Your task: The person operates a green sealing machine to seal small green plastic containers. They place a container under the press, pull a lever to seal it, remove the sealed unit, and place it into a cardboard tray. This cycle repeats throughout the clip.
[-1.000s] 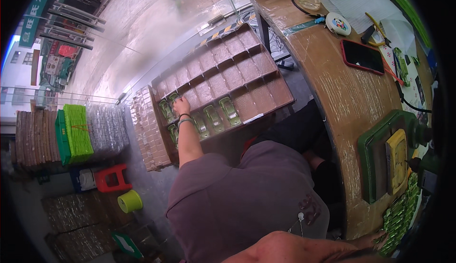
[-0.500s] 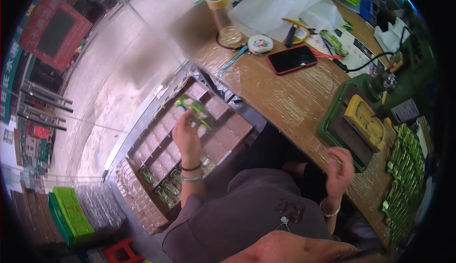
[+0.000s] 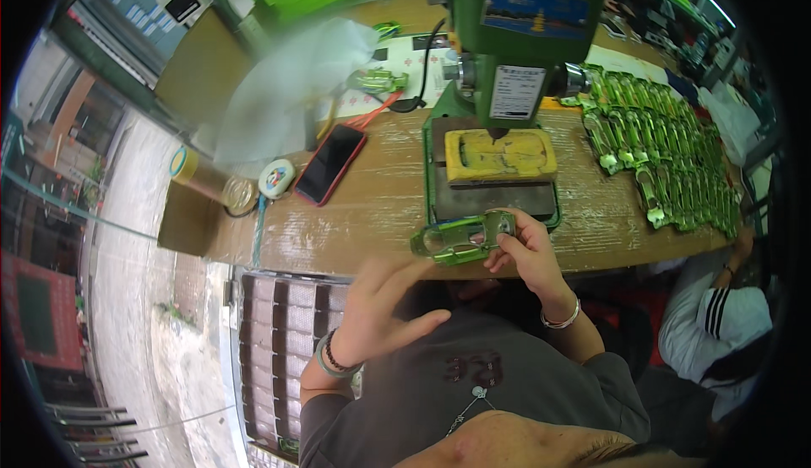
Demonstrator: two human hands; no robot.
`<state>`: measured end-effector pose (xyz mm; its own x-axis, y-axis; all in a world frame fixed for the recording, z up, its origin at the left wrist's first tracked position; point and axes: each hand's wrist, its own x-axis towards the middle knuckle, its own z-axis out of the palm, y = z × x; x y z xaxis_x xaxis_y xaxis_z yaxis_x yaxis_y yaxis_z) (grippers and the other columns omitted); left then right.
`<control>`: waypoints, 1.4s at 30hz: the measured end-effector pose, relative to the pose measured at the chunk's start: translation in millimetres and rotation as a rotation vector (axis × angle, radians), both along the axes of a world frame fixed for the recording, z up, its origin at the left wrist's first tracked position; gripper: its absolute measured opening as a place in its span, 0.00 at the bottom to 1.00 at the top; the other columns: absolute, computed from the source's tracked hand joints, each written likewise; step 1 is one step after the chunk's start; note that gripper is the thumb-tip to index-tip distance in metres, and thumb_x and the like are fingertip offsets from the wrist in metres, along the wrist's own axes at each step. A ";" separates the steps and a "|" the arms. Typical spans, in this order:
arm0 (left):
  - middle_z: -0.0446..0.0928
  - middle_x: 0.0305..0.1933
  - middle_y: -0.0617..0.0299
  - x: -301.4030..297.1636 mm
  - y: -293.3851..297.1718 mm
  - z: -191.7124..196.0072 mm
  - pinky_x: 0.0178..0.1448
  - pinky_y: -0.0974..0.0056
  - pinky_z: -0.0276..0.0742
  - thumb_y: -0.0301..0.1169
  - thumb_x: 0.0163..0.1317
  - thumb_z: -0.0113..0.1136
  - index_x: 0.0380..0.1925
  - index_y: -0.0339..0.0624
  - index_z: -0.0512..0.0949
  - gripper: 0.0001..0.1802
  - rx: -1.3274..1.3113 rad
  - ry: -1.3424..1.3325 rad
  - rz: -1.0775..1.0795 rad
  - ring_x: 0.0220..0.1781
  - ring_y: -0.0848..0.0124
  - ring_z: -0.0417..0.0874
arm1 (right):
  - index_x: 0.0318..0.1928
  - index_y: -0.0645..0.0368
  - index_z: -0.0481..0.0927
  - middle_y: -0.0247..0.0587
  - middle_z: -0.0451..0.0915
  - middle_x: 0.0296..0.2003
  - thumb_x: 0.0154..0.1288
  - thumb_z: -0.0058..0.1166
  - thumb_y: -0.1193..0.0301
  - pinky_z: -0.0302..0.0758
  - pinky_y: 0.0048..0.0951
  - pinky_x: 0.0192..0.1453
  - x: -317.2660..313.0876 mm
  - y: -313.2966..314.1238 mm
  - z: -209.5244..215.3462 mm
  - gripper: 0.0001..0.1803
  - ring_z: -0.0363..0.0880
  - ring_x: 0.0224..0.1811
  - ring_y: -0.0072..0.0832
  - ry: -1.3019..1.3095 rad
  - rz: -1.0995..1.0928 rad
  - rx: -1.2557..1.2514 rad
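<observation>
In front of the green bench press, my right hand (image 3: 528,253) is closed on one end of a long, shiny green part (image 3: 460,240). The part lies sideways, with an oval opening toward its left end; I cannot tell what it is. My left hand (image 3: 384,312) is open just left of and below it. Its fingers are apart with nothing in them, the thumb is stretched out, and motion blurs it slightly. On the press base, just beyond the part, a yellow block (image 3: 498,155) with a shallow recess lies below the tool tip.
Rows of similar green parts (image 3: 646,143) cover the table's right side. To the left lie a phone (image 3: 331,164), a round white tape measure (image 3: 275,178) and a clear jar (image 3: 207,179). A compartmented tray (image 3: 283,358) sits low left. A co-worker's sleeve (image 3: 718,324) appears at right.
The view has swung from the tray to the press. My left hand, which held a green part over the tray, is now empty; my right hand, empty before, now holds one.
</observation>
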<state>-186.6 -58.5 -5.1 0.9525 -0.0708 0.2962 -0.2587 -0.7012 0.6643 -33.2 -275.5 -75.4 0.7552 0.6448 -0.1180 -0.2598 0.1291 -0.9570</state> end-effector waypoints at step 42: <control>0.67 0.65 0.41 202.7 24.5 -62.0 0.70 0.50 0.68 0.48 0.46 0.78 0.69 0.31 0.60 0.56 0.110 -0.154 -0.160 0.67 0.44 0.68 | 0.38 0.63 0.79 0.39 0.80 0.27 0.70 0.57 0.68 0.75 0.29 0.29 183.0 -42.2 55.1 0.10 0.78 0.24 0.23 -0.644 -0.399 -0.607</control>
